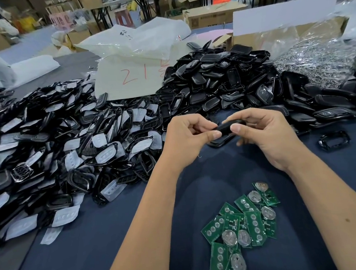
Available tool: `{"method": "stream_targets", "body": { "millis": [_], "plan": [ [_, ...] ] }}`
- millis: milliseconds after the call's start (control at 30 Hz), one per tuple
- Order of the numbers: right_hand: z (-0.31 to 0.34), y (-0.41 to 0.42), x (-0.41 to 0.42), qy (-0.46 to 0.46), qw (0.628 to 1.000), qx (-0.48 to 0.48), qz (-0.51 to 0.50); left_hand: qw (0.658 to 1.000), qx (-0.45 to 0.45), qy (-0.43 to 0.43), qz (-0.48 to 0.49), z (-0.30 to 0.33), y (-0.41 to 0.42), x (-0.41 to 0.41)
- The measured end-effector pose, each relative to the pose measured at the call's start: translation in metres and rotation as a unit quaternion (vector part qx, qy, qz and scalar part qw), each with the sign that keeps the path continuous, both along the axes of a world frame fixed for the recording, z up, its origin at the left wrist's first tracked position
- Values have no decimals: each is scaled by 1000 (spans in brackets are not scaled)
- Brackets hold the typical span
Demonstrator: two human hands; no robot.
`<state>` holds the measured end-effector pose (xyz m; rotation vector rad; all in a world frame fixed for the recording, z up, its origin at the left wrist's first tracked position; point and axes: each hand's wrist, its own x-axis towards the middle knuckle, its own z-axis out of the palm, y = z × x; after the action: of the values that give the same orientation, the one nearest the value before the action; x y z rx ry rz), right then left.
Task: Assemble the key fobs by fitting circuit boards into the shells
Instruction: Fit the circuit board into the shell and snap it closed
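Two hands hold one black shell (227, 128) tight by its ends, the left hand (186, 140) and right hand (266, 136) pinching it. Green boards (241, 225) lie near, on the blue table (117, 235).

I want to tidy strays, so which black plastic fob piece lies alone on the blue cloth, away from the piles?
The glossy black open frame right of the right hand; bare cloth surrounds it, while the other pieces lie heaped.

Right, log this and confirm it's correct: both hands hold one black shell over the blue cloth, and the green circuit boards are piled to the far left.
One error: the green circuit boards lie near the person, below the right hand, not far left. The head view shows it. Both hands, left hand included, do hold one black shell over the blue cloth.
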<state>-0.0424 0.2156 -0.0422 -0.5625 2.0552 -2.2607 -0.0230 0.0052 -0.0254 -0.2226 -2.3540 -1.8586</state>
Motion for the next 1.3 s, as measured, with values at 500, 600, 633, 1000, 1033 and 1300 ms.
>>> {"method": "stream_targets", "body": {
  "millis": [500,600,633,1000,1033,1300],
  "plan": [
    [7,-13,6,95,986,126,-54,980,-155,118,31,1,12,4],
    [7,-15,7,92,980,162,-74,972,-192,130,32,-1,12,4],
    [7,-15,8,93,976,179,-78,970,-203,132,33,-3,12,5],
    [8,-14,6,171,951,238,-100,963,-232,136,37,-9,19,4],
    [8,-14,6,173,951,236,-100,961,-238,139,37,-9,20,4],
    [2,-17,1,61,986,90,-127,993,-44,48,98,-7,26,2]
  ]
}}
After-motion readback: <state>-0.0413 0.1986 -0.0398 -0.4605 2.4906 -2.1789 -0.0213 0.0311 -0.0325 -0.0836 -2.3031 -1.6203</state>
